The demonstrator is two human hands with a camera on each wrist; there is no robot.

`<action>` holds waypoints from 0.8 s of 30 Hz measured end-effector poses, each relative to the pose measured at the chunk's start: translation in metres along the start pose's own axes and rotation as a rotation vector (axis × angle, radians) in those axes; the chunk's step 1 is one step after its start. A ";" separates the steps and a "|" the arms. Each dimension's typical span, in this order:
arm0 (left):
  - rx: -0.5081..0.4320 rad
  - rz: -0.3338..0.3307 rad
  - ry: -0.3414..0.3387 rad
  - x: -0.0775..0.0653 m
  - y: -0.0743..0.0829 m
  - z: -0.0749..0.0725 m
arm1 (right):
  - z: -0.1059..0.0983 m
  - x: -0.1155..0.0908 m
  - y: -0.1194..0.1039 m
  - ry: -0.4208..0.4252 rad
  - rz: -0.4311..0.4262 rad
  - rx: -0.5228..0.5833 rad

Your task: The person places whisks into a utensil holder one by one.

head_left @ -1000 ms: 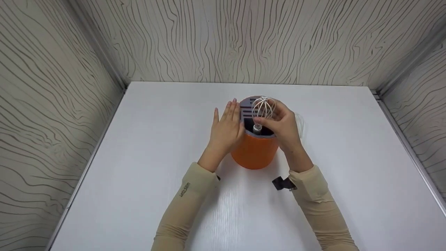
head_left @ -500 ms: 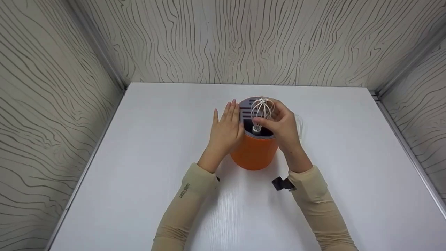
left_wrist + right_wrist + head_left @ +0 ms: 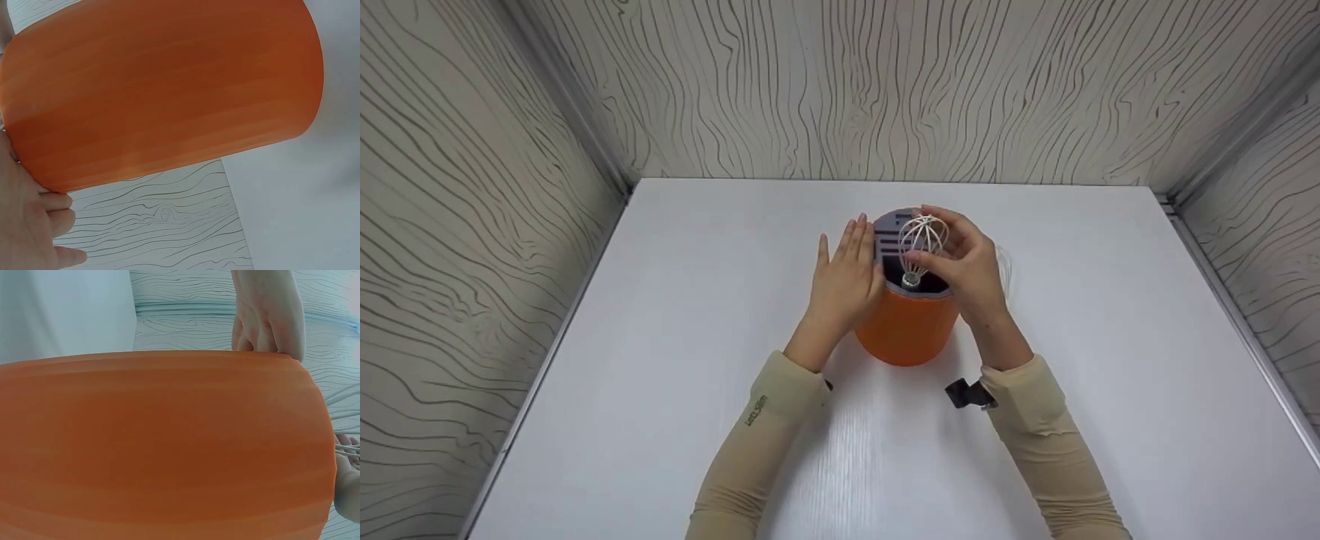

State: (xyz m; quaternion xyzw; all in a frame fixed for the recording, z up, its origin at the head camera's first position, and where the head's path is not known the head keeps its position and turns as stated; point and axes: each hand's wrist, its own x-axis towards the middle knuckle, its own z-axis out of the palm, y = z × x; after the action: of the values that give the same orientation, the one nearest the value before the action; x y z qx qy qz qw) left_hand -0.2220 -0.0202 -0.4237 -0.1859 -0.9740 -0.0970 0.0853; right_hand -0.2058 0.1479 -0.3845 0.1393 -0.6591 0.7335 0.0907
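An orange cylindrical utensil holder point(image 3: 907, 330) with a grey slotted top stands upright on the white table. My right hand point(image 3: 971, 270) pinches the wire loops of a whisk point(image 3: 924, 234) between thumb and fingers. The whisk stands loops upward, its collar at the dark front opening; its handle is hidden inside. My left hand point(image 3: 844, 289) rests against the holder's left side with fingers straight. In the left wrist view, that left hand point(image 3: 28, 219) touches the holder's upper edge. The right wrist view has the right hand point(image 3: 350, 489) partly cut off beside the whisk's wires.
Thin pale wire loops point(image 3: 1006, 271) show just right of the right hand; what they belong to is hidden. The white table point(image 3: 660, 337) stretches around the holder. Wood-patterned walls point(image 3: 855, 90) bound it at the back and sides.
The whisk has sunk slightly into the holder and its loops have shifted a little left, with my right hand still on it. My left hand has stayed nearly in place.
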 end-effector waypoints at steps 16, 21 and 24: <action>0.009 0.001 -0.021 0.001 0.000 -0.001 | -0.002 0.000 0.002 -0.019 -0.028 0.025; 0.012 0.001 -0.009 0.001 0.000 0.000 | -0.003 0.000 0.001 0.006 -0.025 0.023; 0.002 0.000 -0.005 0.001 0.000 0.000 | -0.004 0.000 0.000 0.014 -0.028 0.014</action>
State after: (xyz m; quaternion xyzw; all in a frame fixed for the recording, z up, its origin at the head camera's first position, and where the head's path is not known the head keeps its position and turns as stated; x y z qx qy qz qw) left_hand -0.2226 -0.0199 -0.4237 -0.1861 -0.9743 -0.0955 0.0833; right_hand -0.2059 0.1516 -0.3853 0.1442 -0.6511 0.7378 0.1047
